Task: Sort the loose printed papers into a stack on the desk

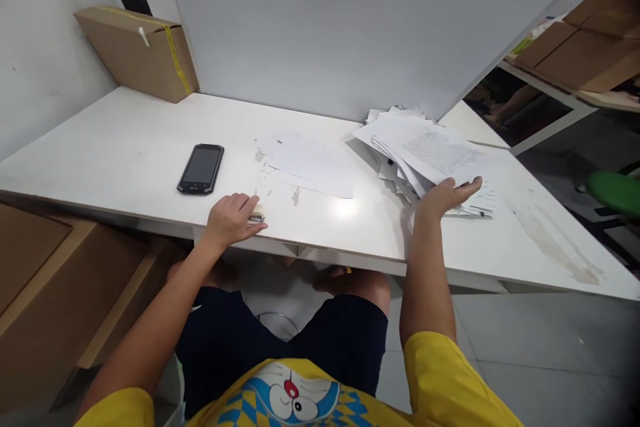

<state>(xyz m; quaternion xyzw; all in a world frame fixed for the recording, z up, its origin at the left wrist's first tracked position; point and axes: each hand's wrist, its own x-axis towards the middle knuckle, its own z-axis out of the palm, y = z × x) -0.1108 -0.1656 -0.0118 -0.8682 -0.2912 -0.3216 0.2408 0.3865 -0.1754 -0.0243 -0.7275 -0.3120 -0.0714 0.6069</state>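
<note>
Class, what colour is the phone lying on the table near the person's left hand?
Black: the phone has a dark casing and screen, seen clearly in the head view.

A black rectangular smartphone (201,168) lies flat on the white table (100,153). At its eleven o'clock, a brown taped cardboard box (137,53) leans against the wall.

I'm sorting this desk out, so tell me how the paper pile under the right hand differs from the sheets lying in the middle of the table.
The paper pile is thick, fanned and messy, with printed text showing on top; the middle sheets are few, flat and look blank. The right hand rests on the pile's near edge, while no hand touches the middle sheets; the left hand covers a small object beside them. Both are white paper on the white table.
</note>
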